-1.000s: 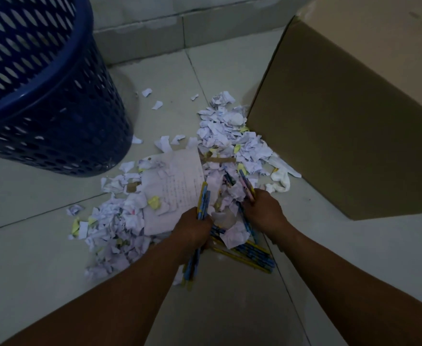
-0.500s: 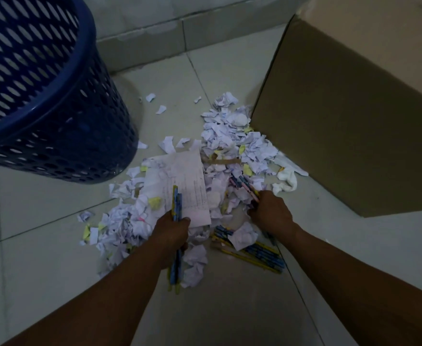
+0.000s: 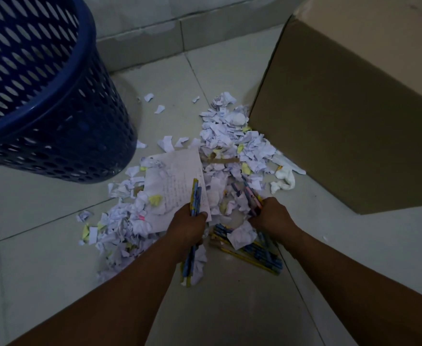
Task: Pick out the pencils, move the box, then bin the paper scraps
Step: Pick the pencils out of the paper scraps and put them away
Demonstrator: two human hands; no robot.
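Observation:
A heap of torn white and yellow paper scraps (image 3: pixel 232 146) lies on the tiled floor between the blue bin (image 3: pixel 42 91) and the big cardboard box (image 3: pixel 349 116). My left hand (image 3: pixel 188 227) grips a bundle of blue and yellow pencils (image 3: pixel 195 196) that sticks out above and below the fist. My right hand (image 3: pixel 271 217) pinches a few pencils (image 3: pixel 248 193) in the heap, pink and blue ones. More pencils (image 3: pixel 259 255) lie in a row on the floor below my right hand, partly under a crumpled scrap.
A larger written sheet (image 3: pixel 177 181) lies on the scraps by my left hand. A white rag (image 3: pixel 283 179) sits against the box's lower edge. A wall skirting (image 3: pixel 180 33) runs along the back. Bare floor tiles (image 3: pixel 229 315) spread in front and to the left.
My left hand with its pencil bundle swung left and then back to the right, close to my right hand. My right hand stayed in the heap on its pencils.

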